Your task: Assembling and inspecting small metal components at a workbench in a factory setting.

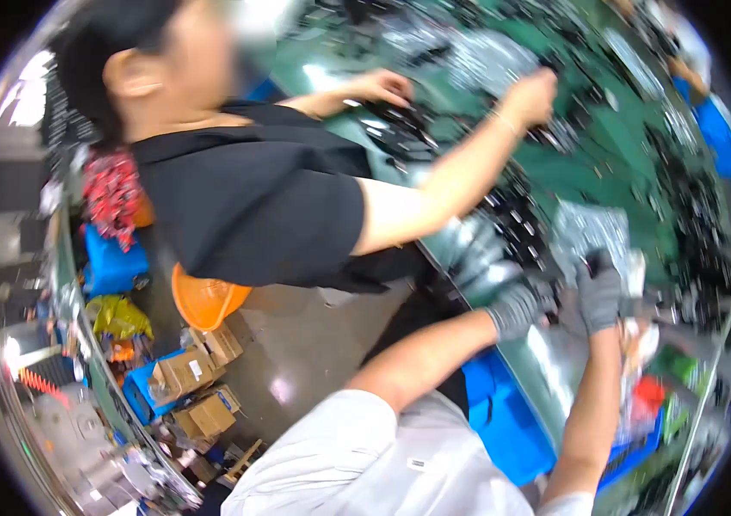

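Note:
Both of my hands wear grey knit gloves and work over the green table (546,365). My left hand (516,311) has its fingers curled beside small dark parts, and blur hides what they grip. Close to its right, my right hand (599,297) is closed too, with something dark at its fingertips that I cannot make out. Just beyond the right hand lies a clear plastic bag (591,228), which the fingertips overlap in view. A heap of small shiny black parts (520,219) spreads past my left hand.
At my left, a co-worker in a black top (271,193) reaches over the table among more bags and black parts. Below the table edge sits a blue bin (507,417). An orange basin (206,297) and cardboard boxes (206,413) stand farther left. Red and green packets (649,396) lie right.

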`<state>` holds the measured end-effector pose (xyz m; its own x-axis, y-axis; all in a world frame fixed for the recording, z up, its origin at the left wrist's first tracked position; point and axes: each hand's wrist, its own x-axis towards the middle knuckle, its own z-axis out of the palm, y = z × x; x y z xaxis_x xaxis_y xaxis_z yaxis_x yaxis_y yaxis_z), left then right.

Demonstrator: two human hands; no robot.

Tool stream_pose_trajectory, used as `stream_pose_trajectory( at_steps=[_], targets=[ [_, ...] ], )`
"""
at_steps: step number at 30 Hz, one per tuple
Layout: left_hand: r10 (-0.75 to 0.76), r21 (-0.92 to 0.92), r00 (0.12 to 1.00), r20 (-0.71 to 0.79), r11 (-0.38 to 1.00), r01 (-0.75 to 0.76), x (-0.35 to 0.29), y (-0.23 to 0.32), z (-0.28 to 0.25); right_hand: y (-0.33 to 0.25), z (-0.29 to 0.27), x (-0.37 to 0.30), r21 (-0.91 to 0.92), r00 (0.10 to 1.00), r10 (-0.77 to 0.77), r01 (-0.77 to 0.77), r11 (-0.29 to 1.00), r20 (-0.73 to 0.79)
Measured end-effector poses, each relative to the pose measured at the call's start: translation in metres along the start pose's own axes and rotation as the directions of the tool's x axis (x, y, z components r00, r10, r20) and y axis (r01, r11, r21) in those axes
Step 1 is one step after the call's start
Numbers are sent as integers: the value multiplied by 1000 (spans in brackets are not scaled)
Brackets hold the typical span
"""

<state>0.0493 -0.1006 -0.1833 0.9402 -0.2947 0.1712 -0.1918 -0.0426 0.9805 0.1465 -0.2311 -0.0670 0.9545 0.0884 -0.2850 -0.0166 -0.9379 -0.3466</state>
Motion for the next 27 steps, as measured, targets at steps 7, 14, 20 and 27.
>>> stream_pose_trajectory(
  at_steps=[7,14,20,27],
  targets=[
    [-44,271,997,-56,961,57,8,-9,-32,47,16,-78,471,998,56,-38,881,-25],
    [42,431,999,25,901,-49,11,-2,-26,57,57,-99,824,958,281,-198,531,49],
    [-43,400,999,14,916,34,7,-1,-23,65,76,-87,832,974,225,-100,546,-31],
    [-54,376,998,18,926,43,7,-4,-26,60,67,-86,814,981,194,-134,565,28]
  ],
)
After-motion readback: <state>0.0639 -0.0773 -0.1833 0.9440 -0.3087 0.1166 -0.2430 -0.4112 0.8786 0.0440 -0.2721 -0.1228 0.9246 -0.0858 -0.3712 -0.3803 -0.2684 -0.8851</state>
